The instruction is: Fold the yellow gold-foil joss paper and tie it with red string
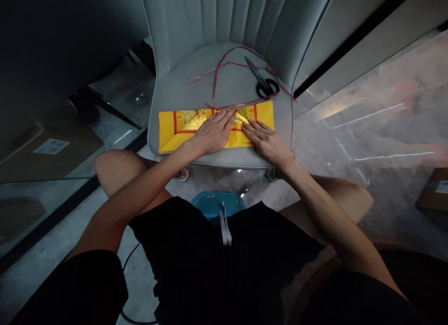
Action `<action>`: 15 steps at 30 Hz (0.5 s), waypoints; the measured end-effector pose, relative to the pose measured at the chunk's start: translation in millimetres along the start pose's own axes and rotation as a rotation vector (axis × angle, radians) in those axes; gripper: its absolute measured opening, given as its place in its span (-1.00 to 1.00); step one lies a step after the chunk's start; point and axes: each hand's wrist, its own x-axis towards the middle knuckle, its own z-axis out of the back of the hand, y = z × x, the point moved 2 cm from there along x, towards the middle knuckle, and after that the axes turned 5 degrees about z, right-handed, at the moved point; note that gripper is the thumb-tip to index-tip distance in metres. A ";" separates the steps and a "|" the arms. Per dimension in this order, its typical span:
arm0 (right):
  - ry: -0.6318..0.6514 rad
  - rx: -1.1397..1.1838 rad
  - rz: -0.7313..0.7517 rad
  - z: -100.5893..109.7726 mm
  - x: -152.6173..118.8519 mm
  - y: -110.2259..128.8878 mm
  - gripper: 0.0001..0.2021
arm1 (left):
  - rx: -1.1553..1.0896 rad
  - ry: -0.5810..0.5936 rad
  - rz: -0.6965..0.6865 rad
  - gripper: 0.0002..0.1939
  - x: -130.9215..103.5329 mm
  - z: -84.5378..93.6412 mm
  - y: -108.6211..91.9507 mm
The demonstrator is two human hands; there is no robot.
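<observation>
Folded yellow paper point(169, 134) with red borders and gold patterned panels lies across the front of a grey chair seat. My left hand point(216, 131) lies flat on the middle of the paper, fingers stretched out and pointing up to the right. On the right part of it rests my right hand point(268, 141), palm down, its fingers pointing up to the left. Neither hand grips anything that shows. A thin pink-red string point(245, 103) runs along the paper's far edge. Behind the paper, scissors point(261, 78) with black handles lie on the seat among more loops of string.
The grey chair point(224, 17) has a ribbed back at the far side. Below the seat's front edge is a blue plastic object point(217, 201) between my legs. Cardboard boxes point(70, 143) appear at the left, behind a dark-framed pane, and another box point(434, 190) at the far right.
</observation>
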 end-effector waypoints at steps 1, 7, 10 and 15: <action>-0.001 -0.002 0.003 -0.1 -0.2 -0.1 -0.43 | -0.001 0.003 0.003 -0.34 -0.1 -0.2 -0.1; 0.003 0.021 0.033 0.8 -1.2 -1.5 -0.44 | -0.002 0.013 0.015 -0.36 -1.3 0.7 -1.0; 0.012 0.038 0.043 1.4 -1.5 -3.1 -0.44 | 0.002 0.018 0.019 -0.36 -1.5 1.7 -2.1; 0.000 0.037 0.063 1.4 -1.2 -1.5 -0.49 | -0.021 0.009 0.037 -0.36 -1.8 2.2 -2.9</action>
